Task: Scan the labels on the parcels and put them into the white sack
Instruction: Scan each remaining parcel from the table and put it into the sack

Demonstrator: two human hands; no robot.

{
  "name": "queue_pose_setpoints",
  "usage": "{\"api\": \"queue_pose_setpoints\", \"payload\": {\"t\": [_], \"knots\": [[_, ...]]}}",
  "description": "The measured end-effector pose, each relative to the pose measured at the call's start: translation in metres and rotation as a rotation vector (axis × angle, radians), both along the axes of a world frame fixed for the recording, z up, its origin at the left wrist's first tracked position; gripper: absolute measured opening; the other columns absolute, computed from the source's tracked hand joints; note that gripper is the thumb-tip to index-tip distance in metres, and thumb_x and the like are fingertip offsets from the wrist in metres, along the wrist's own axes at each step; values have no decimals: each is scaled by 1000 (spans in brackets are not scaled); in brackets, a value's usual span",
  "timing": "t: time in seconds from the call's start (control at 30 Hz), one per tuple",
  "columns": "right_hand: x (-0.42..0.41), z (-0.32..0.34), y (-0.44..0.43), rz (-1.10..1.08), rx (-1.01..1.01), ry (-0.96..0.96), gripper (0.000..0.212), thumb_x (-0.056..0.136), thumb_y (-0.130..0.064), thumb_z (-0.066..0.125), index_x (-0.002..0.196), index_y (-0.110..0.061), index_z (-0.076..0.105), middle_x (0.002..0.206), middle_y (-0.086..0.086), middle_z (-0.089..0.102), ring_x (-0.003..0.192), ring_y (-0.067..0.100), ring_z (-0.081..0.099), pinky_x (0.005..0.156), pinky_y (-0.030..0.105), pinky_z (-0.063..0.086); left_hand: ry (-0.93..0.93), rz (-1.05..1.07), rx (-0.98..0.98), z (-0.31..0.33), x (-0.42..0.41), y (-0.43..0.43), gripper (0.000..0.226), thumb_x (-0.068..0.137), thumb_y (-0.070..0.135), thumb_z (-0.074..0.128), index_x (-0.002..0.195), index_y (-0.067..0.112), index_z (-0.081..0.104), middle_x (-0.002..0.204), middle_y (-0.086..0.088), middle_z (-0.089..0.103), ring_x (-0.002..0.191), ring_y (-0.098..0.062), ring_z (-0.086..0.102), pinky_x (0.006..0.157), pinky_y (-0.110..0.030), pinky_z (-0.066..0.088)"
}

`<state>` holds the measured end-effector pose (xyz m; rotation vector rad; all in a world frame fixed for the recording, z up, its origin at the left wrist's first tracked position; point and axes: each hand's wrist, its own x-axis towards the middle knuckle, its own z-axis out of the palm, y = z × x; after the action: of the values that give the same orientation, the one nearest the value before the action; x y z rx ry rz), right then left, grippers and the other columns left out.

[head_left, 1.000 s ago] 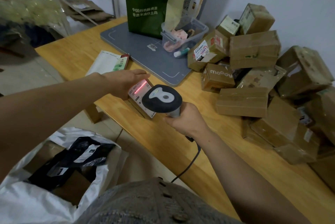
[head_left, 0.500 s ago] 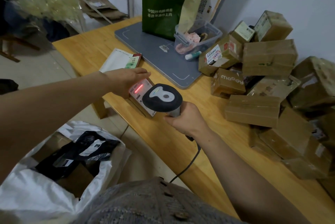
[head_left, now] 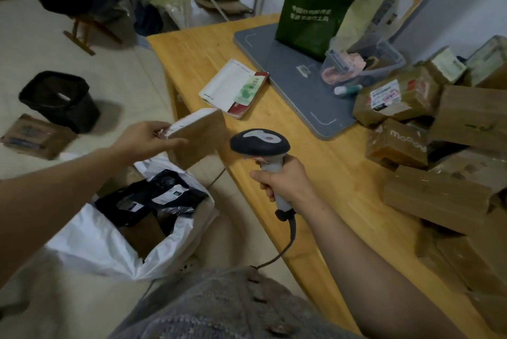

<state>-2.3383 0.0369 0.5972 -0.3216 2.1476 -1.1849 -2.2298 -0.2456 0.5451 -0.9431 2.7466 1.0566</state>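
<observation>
While the small cardboard parcel (head_left: 199, 137) was pinched at its end between the thumb and fingers of the left hand (head_left: 142, 140), it was held in the air just off the edge of the wooden table (head_left: 315, 174), above the open white sack (head_left: 109, 245) on the floor. The scanner (head_left: 259, 142) was gripped by its handle in the curled fingers of the right hand (head_left: 282, 182). Black mailers (head_left: 153, 196) were seen inside the sack. Brown parcels (head_left: 439, 193) were heaped on the table beside a grey mat (head_left: 288, 72).
</observation>
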Motion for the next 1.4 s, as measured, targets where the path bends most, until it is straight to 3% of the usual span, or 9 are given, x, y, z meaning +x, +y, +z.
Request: {"api": "queue_pose_setpoints", "payload": {"t": [0.1,0.3,0.4,0.5,0.6,0.77,0.97,1.17,1.4], "knots": [[8,-8,-21,39,8,-45,14,80,-5,72,88,-3,62,55,7,56,40,16,46,40,26,42,20,299,140,-40,38,-10,61,73,63,70,112,17,64,94,-5,66,74,-18,62,58,-30,47],[22,-24,-56,107,79,-76,19,81,-7,71,67,-9,59,46,-1,55,38,15,46,43,28,43,-205,539,68,-91,82,-19,50,76,53,73,75,5,57,68,-5,54,57,-16,48,45,-28,34],[27,-29,-69,110,82,-102,17,81,-7,72,69,-9,60,46,-1,55,38,14,46,42,27,43,-335,552,49,-103,87,-27,67,75,52,75,107,-4,58,105,-19,58,91,-34,57,76,-40,48],[28,-33,-75,80,88,-125,17,81,-7,72,71,-10,59,45,-3,55,38,12,47,41,25,43,-457,592,90,-103,84,-22,103,76,54,74,145,-3,23,148,-28,27,137,-44,25,108,-49,30],[25,-33,-71,13,64,-146,17,81,-6,71,70,-8,59,49,1,55,38,13,48,40,24,43,-392,469,37,-96,66,-7,92,83,48,68,146,1,21,146,-30,26,135,-44,26,106,-49,32],[13,-31,-43,-208,-50,-202,13,82,-4,71,77,-11,61,48,1,54,36,13,46,39,23,40,-24,237,-23,-69,8,37,72,85,25,67,144,5,32,150,-24,26,136,-40,29,108,-46,31],[-3,-19,15,-524,-178,-146,17,83,-6,72,70,-8,61,50,6,55,37,15,46,39,25,41,232,-211,-198,-27,-74,110,74,84,30,70,146,9,35,146,-14,37,134,-30,36,109,-40,32],[-14,-8,100,-891,-301,-86,23,84,-4,69,64,-5,58,49,5,55,36,15,46,39,24,40,293,-643,-333,-1,-145,201,67,90,37,59,147,16,33,145,-5,44,134,-25,37,112,-36,26],[-19,-5,197,-1220,-377,-37,18,82,-4,68,67,-9,59,49,4,56,41,18,48,46,28,42,267,-944,-256,20,-207,320,71,89,39,62,147,12,32,145,-10,40,133,-26,35,106,-32,31]]}}
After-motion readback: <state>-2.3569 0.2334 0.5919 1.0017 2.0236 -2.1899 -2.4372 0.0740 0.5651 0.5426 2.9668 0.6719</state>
